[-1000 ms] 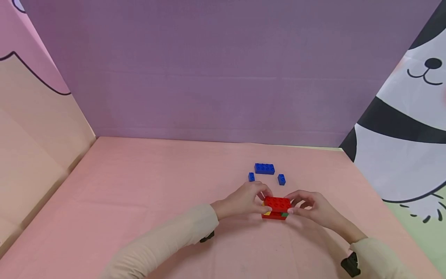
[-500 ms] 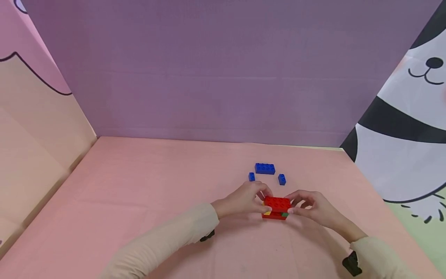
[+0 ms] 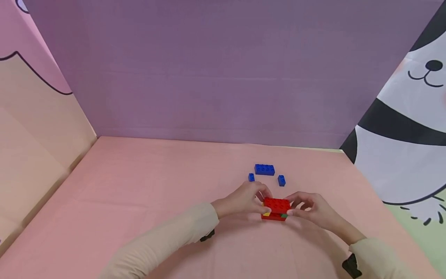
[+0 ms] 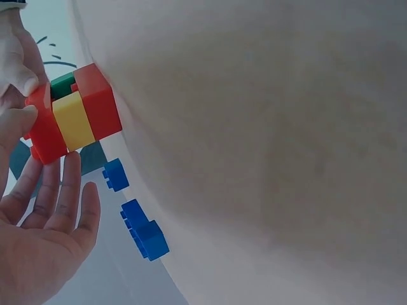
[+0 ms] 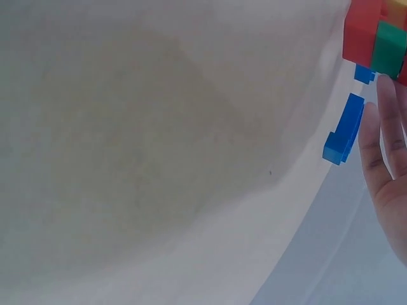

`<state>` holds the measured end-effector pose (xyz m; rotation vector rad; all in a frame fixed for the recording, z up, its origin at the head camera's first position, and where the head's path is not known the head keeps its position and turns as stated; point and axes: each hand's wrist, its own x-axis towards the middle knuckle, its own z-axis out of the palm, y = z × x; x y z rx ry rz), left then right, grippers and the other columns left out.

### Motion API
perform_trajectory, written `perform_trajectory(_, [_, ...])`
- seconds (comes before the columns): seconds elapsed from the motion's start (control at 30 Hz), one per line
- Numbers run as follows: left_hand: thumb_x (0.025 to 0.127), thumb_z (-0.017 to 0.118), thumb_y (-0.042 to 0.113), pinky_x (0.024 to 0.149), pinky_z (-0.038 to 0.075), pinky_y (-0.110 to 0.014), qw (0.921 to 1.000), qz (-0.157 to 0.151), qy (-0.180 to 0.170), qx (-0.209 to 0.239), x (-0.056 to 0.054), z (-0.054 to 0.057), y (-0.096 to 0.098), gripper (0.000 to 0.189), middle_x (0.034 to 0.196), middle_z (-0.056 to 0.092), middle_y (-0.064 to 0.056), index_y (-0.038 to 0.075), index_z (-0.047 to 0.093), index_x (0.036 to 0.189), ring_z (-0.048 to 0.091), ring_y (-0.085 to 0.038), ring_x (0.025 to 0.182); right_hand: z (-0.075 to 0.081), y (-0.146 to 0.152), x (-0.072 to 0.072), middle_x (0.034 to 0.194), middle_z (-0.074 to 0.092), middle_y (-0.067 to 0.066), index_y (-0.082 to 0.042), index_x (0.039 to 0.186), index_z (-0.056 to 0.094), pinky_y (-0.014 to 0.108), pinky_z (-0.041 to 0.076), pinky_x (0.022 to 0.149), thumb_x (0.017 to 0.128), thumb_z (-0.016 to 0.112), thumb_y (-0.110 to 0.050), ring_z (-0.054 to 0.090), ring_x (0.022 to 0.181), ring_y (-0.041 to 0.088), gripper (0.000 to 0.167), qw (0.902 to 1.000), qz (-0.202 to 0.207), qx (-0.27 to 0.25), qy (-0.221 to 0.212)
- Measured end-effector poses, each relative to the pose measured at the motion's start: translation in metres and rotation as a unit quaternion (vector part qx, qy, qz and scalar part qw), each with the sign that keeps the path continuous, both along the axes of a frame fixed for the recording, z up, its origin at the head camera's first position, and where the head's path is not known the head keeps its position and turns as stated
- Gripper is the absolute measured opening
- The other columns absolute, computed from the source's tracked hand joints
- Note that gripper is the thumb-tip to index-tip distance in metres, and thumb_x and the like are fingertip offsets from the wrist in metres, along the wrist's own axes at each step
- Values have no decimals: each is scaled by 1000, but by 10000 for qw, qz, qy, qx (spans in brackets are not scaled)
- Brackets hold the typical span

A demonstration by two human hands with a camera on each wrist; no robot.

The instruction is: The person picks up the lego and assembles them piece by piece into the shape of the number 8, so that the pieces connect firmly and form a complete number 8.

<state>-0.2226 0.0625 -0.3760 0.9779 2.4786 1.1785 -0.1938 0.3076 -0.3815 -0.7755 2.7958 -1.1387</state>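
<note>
The left hand (image 3: 244, 198) pinches one end of the red-topped stack (image 3: 273, 218), the right hand (image 3: 313, 209) the other; it seems to stand on the table (image 3: 156, 186). Uneven pressing could tilt its top brick (image 3: 277, 204). Beyond the stack lie two small blue bricks (image 3: 281, 181), then a larger blue brick (image 3: 264, 170).

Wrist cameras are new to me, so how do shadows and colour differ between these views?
Head: soft shadows beneath the left hand and right hand, table plainly pink; left wrist: table paler, greyish, with a broad dim patch; right wrist: likewise washed out, dim-patched.
</note>
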Motion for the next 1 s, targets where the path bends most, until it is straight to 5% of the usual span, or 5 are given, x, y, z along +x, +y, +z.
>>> perform_trajectory(0.7, [75, 75, 20, 65, 48, -10, 9999, -68, -56, -84, -4, 0, 0, 29, 94, 61, 7, 17, 61, 100, 60, -6, 86, -1, -3, 0, 95, 67, 3, -12, 104, 64, 22, 51, 65, 78, 72, -17, 60, 78, 5, 28, 9999, 54, -9, 105])
perform_trajectory(1.0, [74, 76, 20, 64, 48, -11, 9999, -52, -67, -75, -6, -1, 0, 29, 93, 62, 6, 16, 62, 99, 60, -10, 88, 1, -3, -1, 97, 66, 4, -11, 106, 63, 24, 52, 67, 79, 71, -20, 60, 80, 7, 30, 9998, -10, 17, -220])
